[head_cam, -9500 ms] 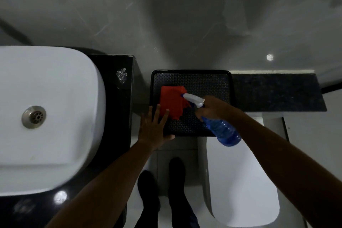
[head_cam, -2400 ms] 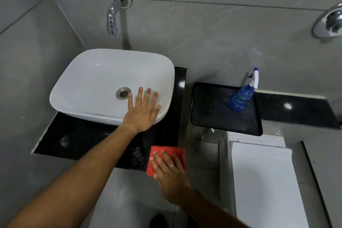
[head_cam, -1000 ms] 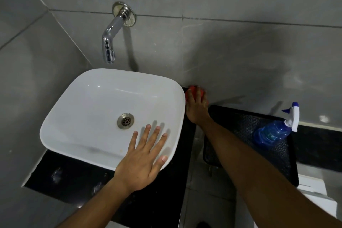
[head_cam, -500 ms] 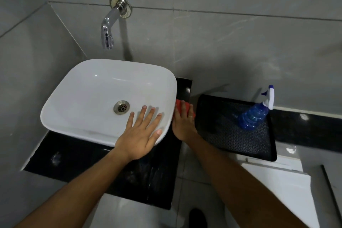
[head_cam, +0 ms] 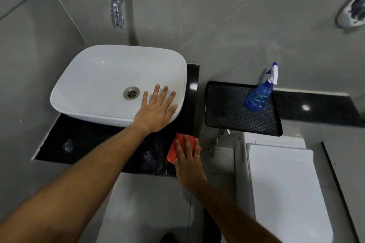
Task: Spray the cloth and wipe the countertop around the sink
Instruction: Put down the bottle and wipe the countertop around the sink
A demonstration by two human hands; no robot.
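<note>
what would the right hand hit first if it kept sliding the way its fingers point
Probably nothing soon: the right hand, flat on the red cloth, points along the bare black stone countertop strip beside the white ceramic basin, toward the grey tiled wall. Depth is unclear.

Dim, cool overhead light leaves soft shadows on the grey wall, small glare spots on the glossy black bench [head_cam: 98,144], and wide-angle bending at the edges.
</note>
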